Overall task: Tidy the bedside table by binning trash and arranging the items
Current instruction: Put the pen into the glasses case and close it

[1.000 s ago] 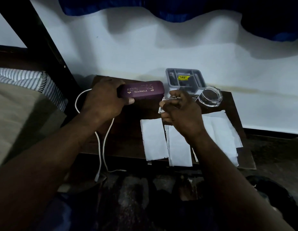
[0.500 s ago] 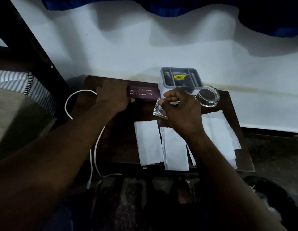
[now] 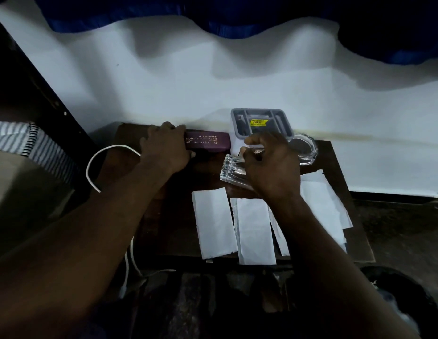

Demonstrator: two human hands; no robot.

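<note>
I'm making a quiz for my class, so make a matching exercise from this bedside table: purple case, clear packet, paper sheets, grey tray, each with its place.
1 purple case; 2 clear packet; 3 paper sheets; 4 grey tray.
A along the table's front edge; B at the back, yellow sticker inside; C pinched by the right hand; D gripped by the left hand.
Pairs: 1-D, 2-C, 3-A, 4-B.

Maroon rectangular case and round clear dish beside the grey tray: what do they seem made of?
The maroon rectangular case looks like leatherette or plastic over a hard shell: matte, gold stamped lettering. The round clear dish is probably thick glass, possibly acrylic: transparent, bright highlights on its heavy rim.
</note>
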